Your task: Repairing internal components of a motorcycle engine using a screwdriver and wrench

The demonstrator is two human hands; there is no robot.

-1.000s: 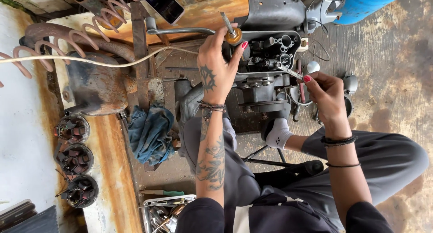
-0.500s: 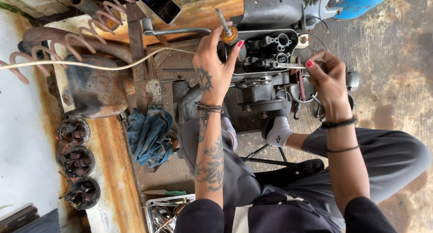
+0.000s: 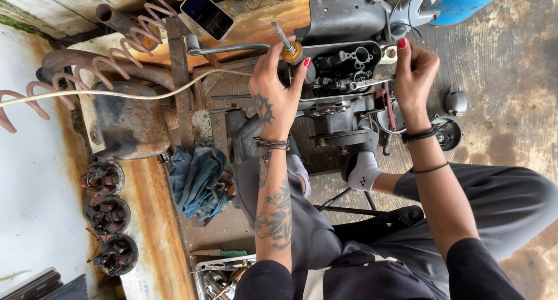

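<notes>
My left hand [image 3: 280,90] grips a screwdriver with an amber handle [image 3: 290,48] and holds it against the left side of a dark metal engine block [image 3: 343,85]. My right hand [image 3: 414,73] pinches a thin silver tool [image 3: 372,82] that lies across the top of the block, by its round ports. The engine sits on the ground between my feet; one foot in a white sock [image 3: 364,171] rests under it.
A phone [image 3: 207,13] lies on the wooden plank above. A blue rag [image 3: 197,181] sits left of my knee. Three round coil parts [image 3: 107,216] line the rusty ledge. Round metal covers [image 3: 449,131] lie right of the engine. A tray of tools [image 3: 218,277] is below.
Both hands have shifted slightly upward on the engine. My right hand has risen from beside the block to its top edge, still pinching the silver tool.
</notes>
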